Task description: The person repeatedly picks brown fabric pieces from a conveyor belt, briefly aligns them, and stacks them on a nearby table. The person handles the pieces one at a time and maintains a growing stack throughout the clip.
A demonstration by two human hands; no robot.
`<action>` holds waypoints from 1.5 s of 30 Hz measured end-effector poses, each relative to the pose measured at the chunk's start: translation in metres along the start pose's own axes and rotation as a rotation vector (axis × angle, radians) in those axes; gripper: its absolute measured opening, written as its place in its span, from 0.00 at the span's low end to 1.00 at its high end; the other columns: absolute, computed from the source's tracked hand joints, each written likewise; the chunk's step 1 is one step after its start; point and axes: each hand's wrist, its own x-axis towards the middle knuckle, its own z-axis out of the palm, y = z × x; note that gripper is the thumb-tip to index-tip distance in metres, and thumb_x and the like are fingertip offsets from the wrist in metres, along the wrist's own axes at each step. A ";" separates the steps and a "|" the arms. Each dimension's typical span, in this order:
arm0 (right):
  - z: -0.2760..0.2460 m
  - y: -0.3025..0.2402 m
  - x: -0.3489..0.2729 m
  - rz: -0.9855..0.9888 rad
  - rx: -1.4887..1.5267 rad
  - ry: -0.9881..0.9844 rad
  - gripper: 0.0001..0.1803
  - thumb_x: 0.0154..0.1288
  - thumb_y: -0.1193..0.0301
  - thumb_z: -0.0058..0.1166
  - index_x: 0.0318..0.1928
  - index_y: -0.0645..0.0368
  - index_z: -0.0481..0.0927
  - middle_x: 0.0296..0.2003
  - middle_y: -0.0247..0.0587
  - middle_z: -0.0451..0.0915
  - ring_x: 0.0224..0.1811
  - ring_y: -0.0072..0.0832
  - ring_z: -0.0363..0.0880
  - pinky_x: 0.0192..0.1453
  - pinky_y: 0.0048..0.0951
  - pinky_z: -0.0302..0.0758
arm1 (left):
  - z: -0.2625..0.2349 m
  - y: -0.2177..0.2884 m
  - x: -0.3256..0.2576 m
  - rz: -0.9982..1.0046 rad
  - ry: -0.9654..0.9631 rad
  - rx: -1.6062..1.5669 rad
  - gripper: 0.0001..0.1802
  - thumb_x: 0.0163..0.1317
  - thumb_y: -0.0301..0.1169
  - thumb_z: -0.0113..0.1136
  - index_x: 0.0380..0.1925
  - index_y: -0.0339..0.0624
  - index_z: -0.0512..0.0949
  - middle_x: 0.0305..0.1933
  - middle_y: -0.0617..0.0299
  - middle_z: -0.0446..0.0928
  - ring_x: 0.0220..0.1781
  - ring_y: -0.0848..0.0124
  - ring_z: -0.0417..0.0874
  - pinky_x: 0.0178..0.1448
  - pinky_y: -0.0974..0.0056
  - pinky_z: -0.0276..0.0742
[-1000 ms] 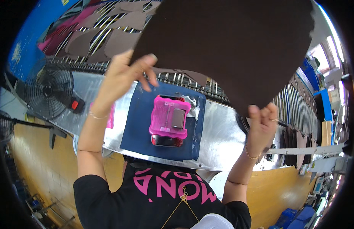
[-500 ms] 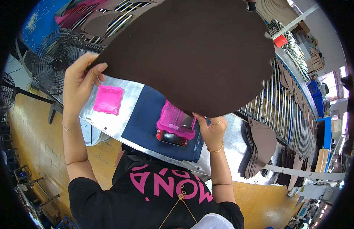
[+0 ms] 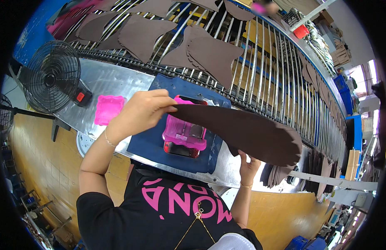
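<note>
A dark brown cut sheet piece (image 3: 247, 131), wide and curved with small notches along its right end, is stretched between my hands above the table. My left hand (image 3: 149, 108) pinches its narrow left tip. At the lower right edge, my right hand (image 3: 248, 166) grips it between thumb and fingers. Beneath and left of the piece lies a pink plastic tray (image 3: 172, 135) with something small in it, set over a black and red case (image 3: 182, 150). Both rest on a dark blue cloth (image 3: 149, 143). The brown piece covers part of the tray.
A second pink tray (image 3: 109, 109) sits on the metal table (image 3: 93, 75) near a black fan (image 3: 51, 77). Beyond runs a rack of metal rods (image 3: 253, 62) carrying brown cut pieces (image 3: 214, 52). A stack of brown pieces (image 3: 276, 175) lies to the right.
Both hands have swung the brown piece down and toward the right, so it now shows nearly edge-on. My left hand moved right, over the blue cloth. The rack behind came into sight.
</note>
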 end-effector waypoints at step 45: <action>0.351 0.062 0.511 0.499 0.720 -0.111 0.16 0.63 0.84 0.47 0.52 0.70 0.75 0.45 0.50 0.79 0.34 0.33 0.83 0.32 0.27 0.84 | 0.051 -0.017 0.010 -0.144 -0.113 -0.522 0.43 0.67 0.64 0.28 0.60 0.37 0.70 0.62 0.55 0.72 0.66 0.59 0.66 0.73 0.50 0.46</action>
